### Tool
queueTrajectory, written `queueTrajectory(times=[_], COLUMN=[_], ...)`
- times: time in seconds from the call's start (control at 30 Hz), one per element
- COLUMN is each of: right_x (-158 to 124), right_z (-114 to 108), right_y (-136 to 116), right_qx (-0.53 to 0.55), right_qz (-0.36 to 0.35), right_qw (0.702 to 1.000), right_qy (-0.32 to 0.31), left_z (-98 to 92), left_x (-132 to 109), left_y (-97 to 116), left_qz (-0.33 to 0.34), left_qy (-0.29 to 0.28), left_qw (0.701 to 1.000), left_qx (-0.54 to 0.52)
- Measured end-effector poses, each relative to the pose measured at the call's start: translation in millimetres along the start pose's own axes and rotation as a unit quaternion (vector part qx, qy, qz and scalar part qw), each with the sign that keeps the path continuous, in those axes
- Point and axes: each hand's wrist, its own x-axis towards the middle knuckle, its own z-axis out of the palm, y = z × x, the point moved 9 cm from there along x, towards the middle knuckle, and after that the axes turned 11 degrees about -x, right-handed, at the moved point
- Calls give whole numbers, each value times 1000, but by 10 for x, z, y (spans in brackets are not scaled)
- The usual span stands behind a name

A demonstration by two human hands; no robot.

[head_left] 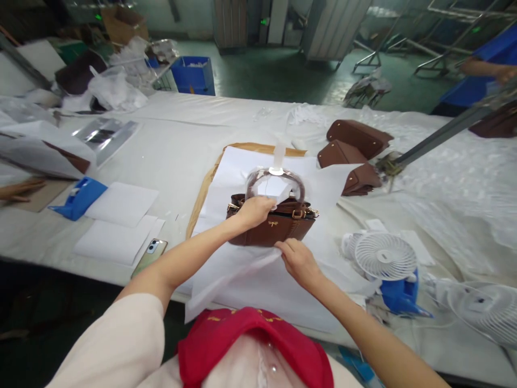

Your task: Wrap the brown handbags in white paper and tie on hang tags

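Note:
A brown handbag (262,229) stands upright on white paper (230,172), with clear plastic round its arched handles (301,188). A white tag strip (279,153) rises from the handles. My left hand (255,212) is closed at the top of the bag's front, its fingertips by the opening; the bag hides part of its grip. My right hand (298,261) pinches the raised edge of a white paper sheet (242,272) just below the bag's front.
Several brown bags (359,137) lie at the back right. White fans (385,256) and a blue tape dispenser (399,293) are at right. At left are a phone (151,256), paper sheets (117,237), another blue dispenser (83,196) and a co-worker's hand (24,188).

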Motion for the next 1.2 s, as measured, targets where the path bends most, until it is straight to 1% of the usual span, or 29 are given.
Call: queueTrajectory(times=[0.07,0.1,0.17,0.23,0.3,0.33,0.4,0.47,0.53,0.6,0.63,0.67,0.7,0.77,0.83,0.9,0.97,1.03,1.07,1.13,1.2], right_x=[226,336,531,689,825,885,966,969,869,680,582,500,439,392,447,574,713,824,865,929,969], right_z=[-27,-15,70,171,214,205,135,-39,-317,-564,-618,-616,-567,-389,-190,-13,128,230,269,335,384], right_y=[208,301,458,565,630,656,725,819,873,802,716,607,494,325,296,371,469,523,532,538,562], right_qx=[-25,-38,-67,-91,-106,-110,-117,-133,-146,-139,-125,-108,-92,-78,-94,-125,-146,-149,-145,-130,-108], right_qz=[20,32,56,75,85,86,89,104,125,122,103,75,43,-11,-32,-27,-14,-7,-6,-3,2], right_qw=[999,999,995,988,984,983,983,982,981,980,982,985,989,992,990,987,987,988,989,991,994], right_qy=[3,-6,-51,-99,-119,-118,-111,-82,-10,74,100,111,111,102,100,93,72,41,24,-9,-33], left_z=[-147,-208,-303,-334,-318,-302,-277,-242,-195,-172,-173,-180,-193,-229,-277,-325,-379,-447,-479,-489,-399], left_x=[119,175,260,281,236,201,137,100,103,142,168,194,219,259,292,331,392,461,487,497,426], left_y=[-24,-22,11,64,111,125,124,82,23,-25,-45,-63,-79,-105,-123,-135,-118,-98,-82,-11,99], left_qz=[-30,-36,-32,-20,-9,-6,-10,-26,-40,-42,-43,-43,-45,-48,-51,-50,-36,-25,-19,10,65], left_qy=[-4,-11,-34,-74,-105,-109,-91,-69,-63,-60,-59,-57,-56,-52,-47,-45,-36,-11,7,33,43], left_qw=[998,997,995,994,994,994,994,992,992,993,994,994,995,996,997,998,998,998,999,999,995], left_qx=[-48,-64,-84,-81,-39,-3,67,102,102,93,87,81,73,56,39,20,-21,-49,-45,6,67])
